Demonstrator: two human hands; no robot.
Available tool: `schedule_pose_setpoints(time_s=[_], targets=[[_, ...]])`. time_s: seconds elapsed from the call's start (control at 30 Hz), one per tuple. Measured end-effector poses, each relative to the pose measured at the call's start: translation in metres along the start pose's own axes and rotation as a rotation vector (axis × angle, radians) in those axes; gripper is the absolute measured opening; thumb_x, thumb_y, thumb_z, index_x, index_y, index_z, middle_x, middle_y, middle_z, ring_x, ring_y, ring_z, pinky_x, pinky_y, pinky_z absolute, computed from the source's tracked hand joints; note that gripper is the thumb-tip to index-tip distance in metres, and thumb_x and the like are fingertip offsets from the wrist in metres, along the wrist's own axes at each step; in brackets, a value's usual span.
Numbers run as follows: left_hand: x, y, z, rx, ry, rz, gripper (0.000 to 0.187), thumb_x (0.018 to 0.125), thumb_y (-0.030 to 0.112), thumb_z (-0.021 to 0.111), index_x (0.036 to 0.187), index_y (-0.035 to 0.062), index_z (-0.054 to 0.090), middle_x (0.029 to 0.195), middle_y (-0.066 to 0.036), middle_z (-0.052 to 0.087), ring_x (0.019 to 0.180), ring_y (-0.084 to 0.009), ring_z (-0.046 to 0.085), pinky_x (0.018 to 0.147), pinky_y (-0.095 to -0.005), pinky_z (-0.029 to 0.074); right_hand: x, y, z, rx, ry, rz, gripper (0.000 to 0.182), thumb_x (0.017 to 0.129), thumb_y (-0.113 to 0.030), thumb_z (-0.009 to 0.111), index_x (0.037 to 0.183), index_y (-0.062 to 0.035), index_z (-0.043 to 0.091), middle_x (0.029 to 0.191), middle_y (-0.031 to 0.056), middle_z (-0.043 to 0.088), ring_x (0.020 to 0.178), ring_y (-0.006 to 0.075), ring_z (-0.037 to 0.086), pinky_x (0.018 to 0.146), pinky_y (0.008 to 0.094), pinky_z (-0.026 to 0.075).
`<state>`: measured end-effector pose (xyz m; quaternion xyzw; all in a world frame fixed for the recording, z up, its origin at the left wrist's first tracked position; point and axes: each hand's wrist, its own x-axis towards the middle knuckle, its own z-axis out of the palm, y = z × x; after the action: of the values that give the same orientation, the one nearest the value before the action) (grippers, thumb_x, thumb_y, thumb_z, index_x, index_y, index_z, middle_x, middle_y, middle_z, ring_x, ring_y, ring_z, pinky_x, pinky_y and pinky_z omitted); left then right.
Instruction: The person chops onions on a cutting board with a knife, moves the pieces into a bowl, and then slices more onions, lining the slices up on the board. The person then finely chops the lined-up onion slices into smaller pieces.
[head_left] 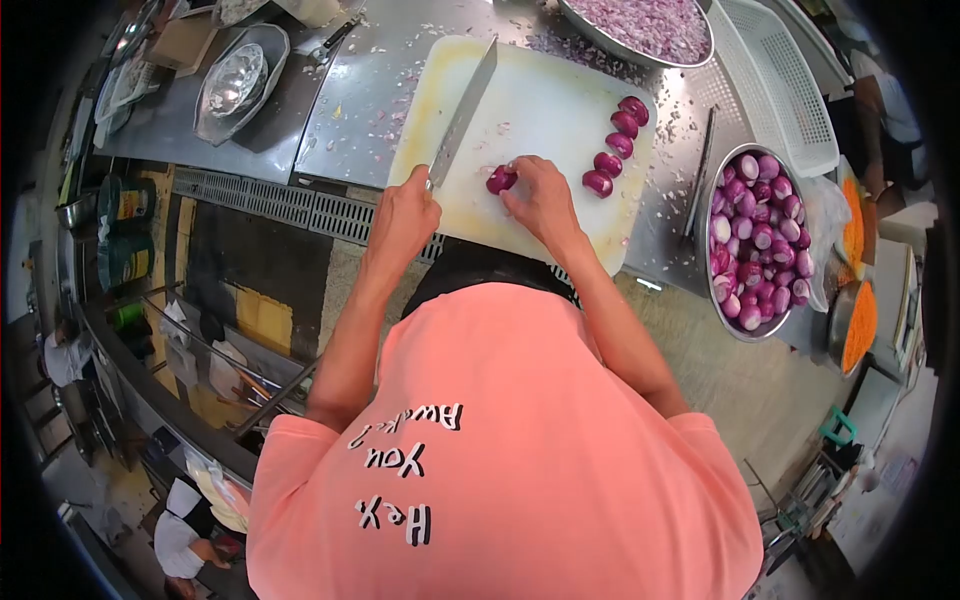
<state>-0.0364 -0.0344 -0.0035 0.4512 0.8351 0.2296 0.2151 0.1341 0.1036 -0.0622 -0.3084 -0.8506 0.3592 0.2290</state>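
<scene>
My left hand (pixel 405 210) is wrapped round the handle of a large knife (pixel 468 108), whose blade points away across the left part of the white cutting board (pixel 550 90). With bent fingers, my right hand (pixel 541 200) holds a red onion (pixel 500 180) on the board near its front. A row of several peeled red onions (pixel 620 145) lies along the board's right side. Small onion bits are scattered on the board.
A bowl of chopped onion (pixel 650 28) stands at the back, beside a white basket (pixel 775 85). At the right are a bowl of whole red onions (pixel 757 240), a dark rod (pixel 702 168) and a bowl of orange shreds (pixel 858 328). A metal dish (pixel 240 85) sits at the left.
</scene>
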Motion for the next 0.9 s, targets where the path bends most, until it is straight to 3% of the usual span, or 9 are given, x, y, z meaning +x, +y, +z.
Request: schedule_pose_setpoints(time_s=[0.07,0.17,0.23,0.37,0.47,0.53,0.67,0.73,0.9], targets=[[-0.012,0.012,-0.002,-0.035,-0.074,-0.047,0.032,0.08,0.005,0.056,0.11,-0.0062,0.051,0.065,-0.024,0.056,0.062,-0.0444,0.058,0.059,-0.0485,0.044,-0.006,-0.003,0.001,0.029,0.016,-0.028,0.027,0.072,-0.006,0.073,0.096,-0.0005,0.064,0.099,0.0149,0.064,0.096,0.0362,0.06,0.084,0.0428,0.05],[-0.022,0.025,0.001,-0.064,-0.027,0.037,0.031,0.081,0.005,0.057,0.11,-0.0058,0.051,0.063,-0.023,0.056,0.06,-0.0417,0.058,0.058,-0.0467,0.044,-0.009,-0.005,0.004,0.083,0.034,-0.003,0.023,0.076,-0.004,0.069,0.098,0.0,0.064,0.098,0.0152,0.065,0.087,0.0345,0.062,0.077,0.0405,0.052],[-0.024,0.034,-0.001,-0.099,-0.089,0.074,0.031,0.082,0.005,0.057,0.111,-0.0048,0.051,0.063,-0.023,0.056,0.06,-0.0411,0.058,0.058,-0.0463,0.044,-0.006,-0.004,0.008,-0.039,0.098,-0.088,0.014,0.079,0.0,0.064,0.093,-0.0008,0.065,0.094,0.0133,0.064,0.082,0.0329,0.063,0.072,0.0395,0.052],[-0.024,0.038,0.004,-0.054,-0.09,0.149,0.033,0.082,0.005,0.058,0.113,-0.0033,0.051,0.065,-0.024,0.058,0.063,-0.0432,0.059,0.058,-0.048,0.045,-0.005,-0.007,0.013,-0.039,0.112,-0.032,0.01,0.081,0.001,0.061,0.089,-0.0013,0.065,0.09,0.012,0.063,0.08,0.0328,0.063,0.07,0.0403,0.052],[-0.004,0.033,0.032,0.008,-0.079,0.176,0.03,0.081,0.003,0.058,0.11,-0.0026,0.051,0.067,-0.024,0.058,0.066,-0.0449,0.059,0.059,-0.0498,0.044,-0.006,-0.007,0.012,-0.052,0.086,-0.03,0.011,0.081,0.001,0.06,0.09,-0.0018,0.065,0.089,0.0122,0.064,0.08,0.0339,0.064,0.069,0.0405,0.052],[0.014,0.038,0.043,-0.018,-0.068,0.238,0.023,0.08,-0.001,0.056,0.102,-0.0039,0.051,0.071,-0.029,0.061,0.073,-0.0489,0.061,0.066,-0.0556,0.048,-0.006,-0.007,0.013,-0.006,0.091,-0.014,0.012,0.081,0.003,0.06,0.091,-0.0016,0.065,0.089,0.013,0.064,0.078,0.0349,0.064,0.068,0.0412,0.052],[0.004,0.048,0.021,-0.006,-0.097,0.207,0.025,0.079,-0.001,0.059,0.102,-0.0028,0.049,0.068,-0.025,0.058,0.068,-0.0462,0.059,0.061,-0.0516,0.044,-0.008,-0.003,0.016,0.071,0.15,-0.04,0.013,0.08,0.005,0.06,0.09,-0.0012,0.065,0.088,0.0136,0.063,0.077,0.0356,0.064,0.068,0.0419,0.052],[-0.011,0.048,0.014,-0.019,-0.119,0.178,0.025,0.079,-0.001,0.059,0.102,-0.0021,0.05,0.068,-0.025,0.058,0.067,-0.0462,0.059,0.061,-0.0512,0.044,-0.013,-0.003,0.019,0.114,0.181,-0.02,0.004,0.082,0.001,0.061,0.086,-0.0013,0.062,0.087,0.0162,0.06,0.076,0.0387,0.061,0.066,0.0443,0.051],[0.014,0.038,0.047,-0.009,-0.067,0.246,0.022,0.081,0.0,0.058,0.101,-0.0031,0.05,0.067,-0.025,0.058,0.065,-0.046,0.058,0.06,-0.0499,0.045,-0.015,-0.001,0.021,0.142,0.197,-0.035,0.003,0.083,0.002,0.061,0.085,-0.0002,0.06,0.086,0.0162,0.059,0.077,0.0386,0.061,0.066,0.0434,0.051]])
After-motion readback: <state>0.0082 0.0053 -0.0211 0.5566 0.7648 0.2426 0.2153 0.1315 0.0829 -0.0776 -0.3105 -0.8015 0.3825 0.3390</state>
